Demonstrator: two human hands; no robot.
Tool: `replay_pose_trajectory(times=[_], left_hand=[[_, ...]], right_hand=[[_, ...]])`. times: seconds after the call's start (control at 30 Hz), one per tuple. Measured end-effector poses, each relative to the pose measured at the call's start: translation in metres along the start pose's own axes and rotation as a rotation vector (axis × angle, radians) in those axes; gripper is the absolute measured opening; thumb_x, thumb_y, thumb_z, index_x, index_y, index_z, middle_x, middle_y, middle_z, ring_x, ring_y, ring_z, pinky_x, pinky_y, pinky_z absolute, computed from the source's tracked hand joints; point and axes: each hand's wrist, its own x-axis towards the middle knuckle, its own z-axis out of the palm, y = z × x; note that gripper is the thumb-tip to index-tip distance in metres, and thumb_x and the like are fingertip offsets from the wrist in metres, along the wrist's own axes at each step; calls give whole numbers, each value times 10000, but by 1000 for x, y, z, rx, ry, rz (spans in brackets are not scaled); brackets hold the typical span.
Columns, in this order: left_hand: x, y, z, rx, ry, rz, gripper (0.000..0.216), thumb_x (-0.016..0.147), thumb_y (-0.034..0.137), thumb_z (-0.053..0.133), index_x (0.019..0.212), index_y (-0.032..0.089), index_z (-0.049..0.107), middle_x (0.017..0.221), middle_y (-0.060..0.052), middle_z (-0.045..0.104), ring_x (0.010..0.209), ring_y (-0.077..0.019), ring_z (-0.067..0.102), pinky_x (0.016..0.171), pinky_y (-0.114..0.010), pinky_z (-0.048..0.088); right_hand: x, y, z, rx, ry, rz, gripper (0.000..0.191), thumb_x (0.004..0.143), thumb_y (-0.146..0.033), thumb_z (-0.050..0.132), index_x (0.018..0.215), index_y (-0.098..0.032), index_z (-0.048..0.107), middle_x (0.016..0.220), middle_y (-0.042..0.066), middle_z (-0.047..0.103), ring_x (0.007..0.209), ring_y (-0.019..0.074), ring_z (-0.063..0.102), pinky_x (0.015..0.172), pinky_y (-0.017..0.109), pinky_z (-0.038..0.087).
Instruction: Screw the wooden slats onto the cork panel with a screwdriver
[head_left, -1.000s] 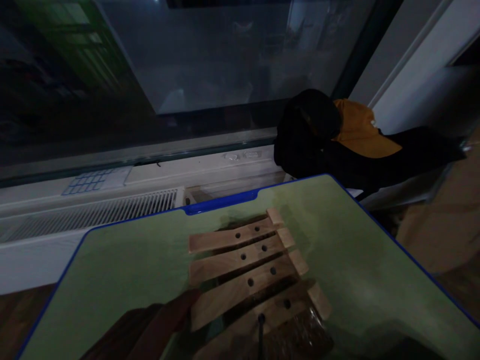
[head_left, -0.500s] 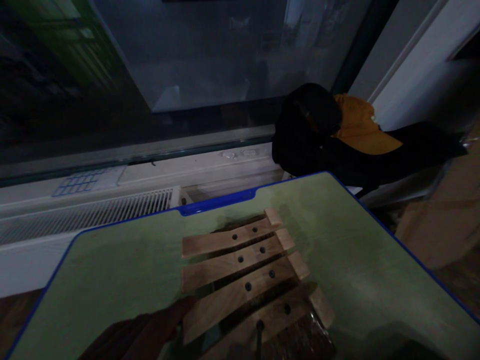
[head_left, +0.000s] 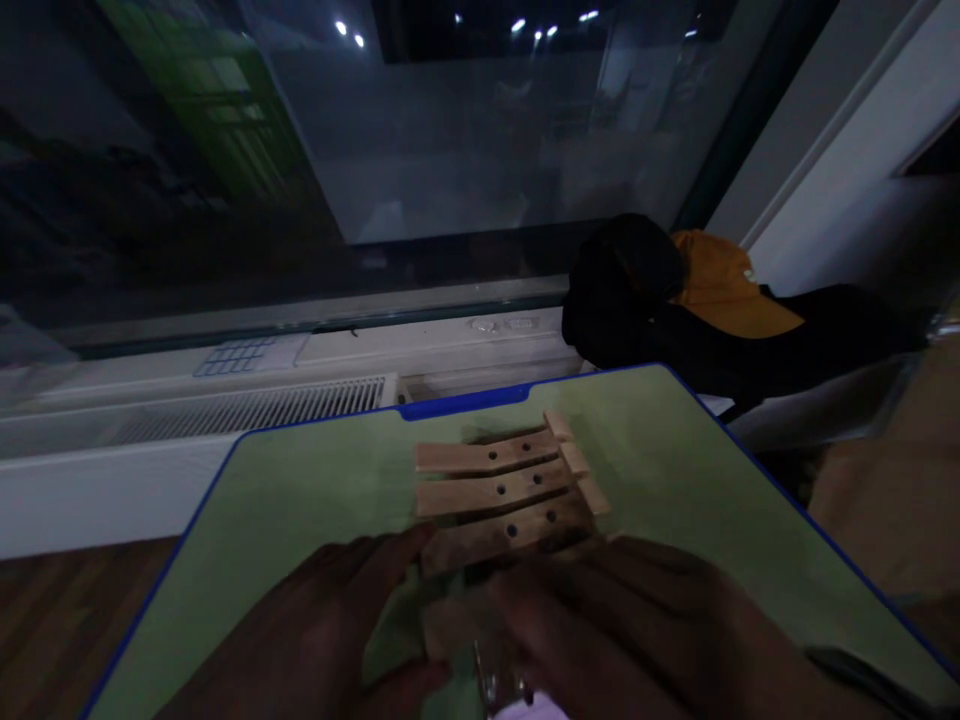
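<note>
Several wooden slats, each with two dark holes and a small block across the right end, lie side by side on the green tabletop. My left hand is at their left ends, thumb and index finger apart, the fingertip touching the end of a near slat. My right hand covers the nearest slat, its fingers bent over it and blurred. A thin shiny metal piece shows below my right fingers; its kind is unclear.
A blue rim with a raised blue strip edges the table. Beyond stand a white radiator, a sill and a dark window. Black clothing and an orange cap lie back right, near a cardboard box. A dark object lies by my right forearm.
My right hand has come in over the nearest slat. My left hand has moved further into view, its fingers spread. The camera view has shifted, and the slats appear farther away.
</note>
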Motion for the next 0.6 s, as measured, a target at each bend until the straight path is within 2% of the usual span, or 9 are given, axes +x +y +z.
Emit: replay_pose_trajectory(times=[0.07, 0.17, 0.3, 0.43, 0.6], left_hand=[[7, 11, -6, 21, -60, 12, 541, 739, 336, 637, 1250, 331, 459, 1180, -18, 622, 1016, -242, 608, 877, -365, 484], [14, 25, -14, 29, -100, -3, 558, 752, 366, 614, 1275, 290, 437, 1174, -45, 626, 1018, -249, 605, 888, -393, 470], [16, 37, -21, 65, -66, 31, 494, 760, 386, 602, 1226, 260, 498, 1147, -58, 639, 1034, -261, 597, 904, -398, 447], [18, 37, -20, 70, -36, 74, 498, 768, 373, 603, 1239, 265, 480, 1160, -49, 633, 1043, -254, 593, 880, -382, 455], [21, 33, -17, 25, -40, 121, 468, 791, 355, 580, 1233, 246, 474, 1175, -55, 621, 1043, -236, 589, 869, -370, 458]], right_hand=[[4, 6, -3, 42, -22, -2, 303, 883, -211, 461, 1175, -176, 534, 982, 47, 704, 833, 182, 661, 700, 308, 575], [8, 12, -5, 98, -30, 51, 300, 909, -231, 449, 1202, -197, 505, 1065, 49, 677, 880, 168, 656, 750, 303, 556], [10, 18, -2, 188, -70, 41, 350, 920, -241, 443, 1268, -212, 461, 1206, 45, 608, 1041, 161, 595, 885, 307, 498], [12, 23, -1, 216, -86, 47, 384, 930, -248, 422, 1314, -225, 412, 1262, 48, 568, 1106, 162, 554, 936, 333, 461], [16, 25, -3, 212, -62, 16, 388, 920, -223, 430, 1308, -228, 417, 1244, 59, 577, 1107, 181, 550, 924, 366, 460]])
